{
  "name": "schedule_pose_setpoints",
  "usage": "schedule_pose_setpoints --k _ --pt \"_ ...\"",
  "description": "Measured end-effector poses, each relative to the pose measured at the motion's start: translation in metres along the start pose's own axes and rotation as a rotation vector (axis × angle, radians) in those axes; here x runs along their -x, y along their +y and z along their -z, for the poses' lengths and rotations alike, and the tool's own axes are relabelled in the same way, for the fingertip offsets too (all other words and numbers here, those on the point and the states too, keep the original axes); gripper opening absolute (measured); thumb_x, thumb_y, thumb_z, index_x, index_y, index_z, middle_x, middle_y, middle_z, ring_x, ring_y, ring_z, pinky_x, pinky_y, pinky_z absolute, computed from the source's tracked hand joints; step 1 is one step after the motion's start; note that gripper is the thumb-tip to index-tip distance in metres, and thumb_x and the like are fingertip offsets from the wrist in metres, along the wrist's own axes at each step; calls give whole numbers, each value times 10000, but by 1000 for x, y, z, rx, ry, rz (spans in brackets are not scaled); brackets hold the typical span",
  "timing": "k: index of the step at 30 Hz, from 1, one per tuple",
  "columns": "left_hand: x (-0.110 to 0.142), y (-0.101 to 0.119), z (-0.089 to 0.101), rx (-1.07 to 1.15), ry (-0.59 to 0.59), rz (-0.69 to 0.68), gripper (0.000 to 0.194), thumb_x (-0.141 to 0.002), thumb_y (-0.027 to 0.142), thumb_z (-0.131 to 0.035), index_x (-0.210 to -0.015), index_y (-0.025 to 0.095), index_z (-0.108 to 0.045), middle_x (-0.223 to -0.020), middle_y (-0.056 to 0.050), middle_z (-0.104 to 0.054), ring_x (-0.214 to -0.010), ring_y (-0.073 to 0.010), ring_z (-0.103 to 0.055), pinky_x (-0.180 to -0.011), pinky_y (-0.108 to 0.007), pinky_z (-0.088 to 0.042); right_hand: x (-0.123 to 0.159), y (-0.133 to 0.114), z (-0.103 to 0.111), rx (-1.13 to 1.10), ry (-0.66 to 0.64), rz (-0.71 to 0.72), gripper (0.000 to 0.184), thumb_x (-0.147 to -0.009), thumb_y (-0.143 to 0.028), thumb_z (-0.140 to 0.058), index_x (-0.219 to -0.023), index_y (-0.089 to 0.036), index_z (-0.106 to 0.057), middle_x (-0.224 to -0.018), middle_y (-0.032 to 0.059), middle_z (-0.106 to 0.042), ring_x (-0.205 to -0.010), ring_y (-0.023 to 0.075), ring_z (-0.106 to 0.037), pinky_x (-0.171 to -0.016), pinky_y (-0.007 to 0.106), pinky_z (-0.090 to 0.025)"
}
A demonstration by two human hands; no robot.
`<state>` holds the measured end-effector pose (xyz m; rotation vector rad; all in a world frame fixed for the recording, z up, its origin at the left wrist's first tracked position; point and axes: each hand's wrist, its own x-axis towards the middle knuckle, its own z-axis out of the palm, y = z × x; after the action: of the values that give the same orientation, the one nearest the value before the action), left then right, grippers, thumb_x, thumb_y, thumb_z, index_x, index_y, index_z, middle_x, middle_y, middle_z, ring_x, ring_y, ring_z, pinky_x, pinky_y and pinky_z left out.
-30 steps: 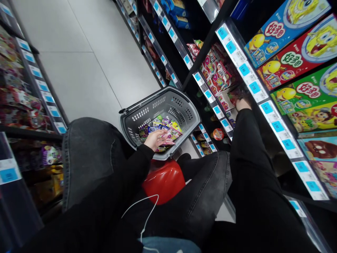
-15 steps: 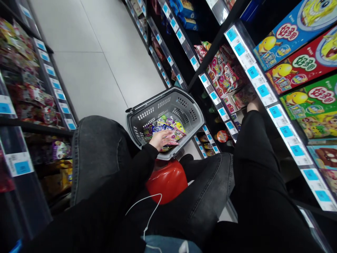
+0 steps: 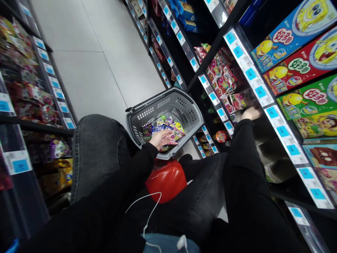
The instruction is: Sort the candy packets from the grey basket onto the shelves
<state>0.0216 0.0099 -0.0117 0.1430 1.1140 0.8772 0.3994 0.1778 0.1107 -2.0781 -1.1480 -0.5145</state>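
Note:
My left hand (image 3: pixel 162 138) lies inside a grey shopping basket (image 3: pixel 184 105), fingers stretched flat on a pink candy packet (image 3: pixel 171 142) that tops a heap of colourful packets (image 3: pixel 163 123). My right hand (image 3: pixel 250 113) reaches to the edge of a shelf on the right, just below some pink and red snack packets (image 3: pixel 240 100). Its fingers are blurred and partly hidden behind the shelf's price strip, so I cannot see whether they hold anything.
I sit on a red stool (image 3: pixel 165 179) in a narrow aisle, knees in dark jeans either side of the basket. Black shelves with blue price tags (image 3: pixel 283 130) run along both sides. Large cartoon boxes (image 3: pixel 300 66) fill the upper right. Grey tiled floor (image 3: pixel 86 63) lies ahead.
My right hand has drawn back from deeper in the shelf to its front edge. My left hand stays on the packets in the basket.

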Motion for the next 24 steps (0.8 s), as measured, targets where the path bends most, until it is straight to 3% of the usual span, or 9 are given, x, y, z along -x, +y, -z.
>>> schedule_pose_setpoints --k 4,9,11,14,17,19,21,24 --pt "-1 -2 1 6 -24 -5 72 -649 202 -654 -711 166 -655 -780 -66 -704 -608 -184 -659 -562 -296 -551 32 -14 6 -504 62 -272 478 -942 -205 -111 -1189 -53 -491 -1140 277 -573 -1014 191 -641 -847 327 -500" --pt "-1 -6 0 -25 -165 49 141 -693 266 -674 -788 164 -655 -936 -111 -705 -674 -196 -668 -656 -339 -569 99 -34 43 -859 -8 -174 299 -938 -292 -240 -1135 -190 -441 -1169 141 -546 -1049 180 -619 -937 425 -499" --pt "2 -7 -2 -25 -312 125 265 -731 368 -660 -899 162 -651 -1021 -136 -693 -735 -214 -676 -713 -368 -564 132 -44 61 -992 -125 -173 230 -921 -324 -328 -1087 -221 -450 -1172 113 -542 -1074 175 -601 -946 437 -494" --pt "9 -5 -4 51 -642 266 550 -757 561 -584 -1152 179 -554 -1110 -153 -661 -898 -287 -673 -771 -469 -546 184 -62 82 -1256 -389 -247 177 -871 -367 -487 -998 -244 -493 -1116 65 -579 -1074 178 -595 -938 444 -493" --pt "15 -1 -3 129 -896 319 666 -785 583 -532 -1314 194 -420 -1114 -166 -651 -948 -333 -658 -631 -431 -570 225 -78 97 -1405 -649 -272 188 -808 -399 -615 -872 -228 -565 -993 35 -622 -1067 201 -605 -958 444 -466" --pt "17 2 0 133 -893 263 612 -815 445 -567 -1345 190 -400 -980 -138 -683 -762 -258 -686 -484 -294 -538 239 -81 103 -1436 -778 -192 197 -765 -392 -675 -776 -211 -598 -988 38 -625 -1098 219 -595 -993 437 -436" --pt "19 3 2 123 -794 150 591 -815 272 -596 -1367 209 -394 -845 -75 -683 -540 -144 -629 -391 -194 -461 243 -78 106 -1430 -876 -108 195 -746 -380 -697 -728 -204 -617 -1088 51 -610 -1149 232 -565 -1020 429 -414" --pt "21 3 1 69 -661 -27 689 -769 144 -625 -1392 279 -363 -839 -27 -668 -469 -88 -586 -396 -170 -464 242 -66 106 -1344 -952 -145 177 -723 -354 -710 -806 -213 -644 -1265 58 -545 -1172 232 -541 -995 401 -440"
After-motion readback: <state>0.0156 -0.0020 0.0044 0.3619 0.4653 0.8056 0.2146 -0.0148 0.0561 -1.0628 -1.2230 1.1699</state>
